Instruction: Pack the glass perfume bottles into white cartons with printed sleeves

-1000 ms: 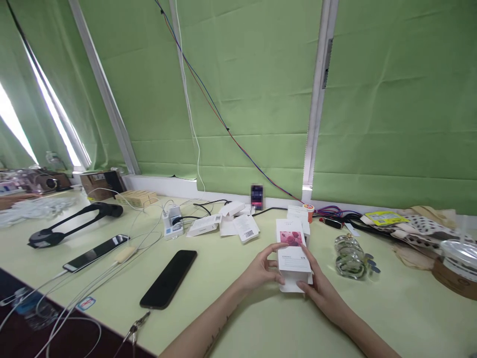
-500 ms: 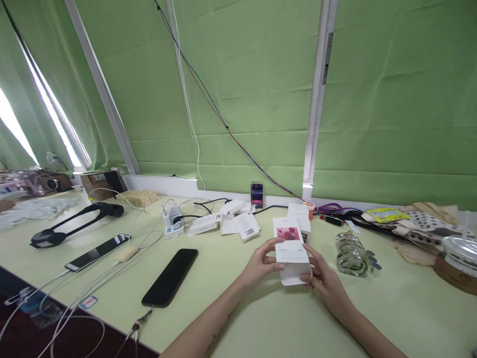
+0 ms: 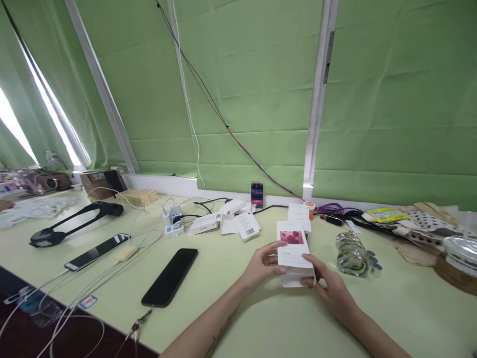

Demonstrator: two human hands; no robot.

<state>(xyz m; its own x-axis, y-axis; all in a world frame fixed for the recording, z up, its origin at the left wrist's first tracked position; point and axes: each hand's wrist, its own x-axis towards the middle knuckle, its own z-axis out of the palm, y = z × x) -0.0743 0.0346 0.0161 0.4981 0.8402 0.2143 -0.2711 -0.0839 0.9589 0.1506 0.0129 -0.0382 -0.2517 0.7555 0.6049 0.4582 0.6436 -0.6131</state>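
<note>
Between my two hands is a white carton (image 3: 295,258) with a picture of pink-red flowers on its upper part, tilted over the table. My left hand (image 3: 265,262) grips its left edge, thumb low and fingers higher. On the lower right side, my right hand (image 3: 323,278) pinches the carton between thumb and fingers. Right behind it stand more white cartons (image 3: 299,214), partly hidden. To the right of my right hand lie several round clear glass bottles (image 3: 352,254) in a row, with small grey discs (image 3: 373,261) beside them.
Flattened white cartons (image 3: 235,221) lie near the back, beside a power strip (image 3: 173,221). A black phone (image 3: 170,277) rests left of my arm, with a second phone (image 3: 97,251) and cables beyond. A lidded cup (image 3: 458,263) and patterned cloth (image 3: 428,223) occupy the right.
The carton has shifted slightly right and down, and its printed face has tilted a little. My right thumb has slid onto its front face. My left hand keeps its grip.
</note>
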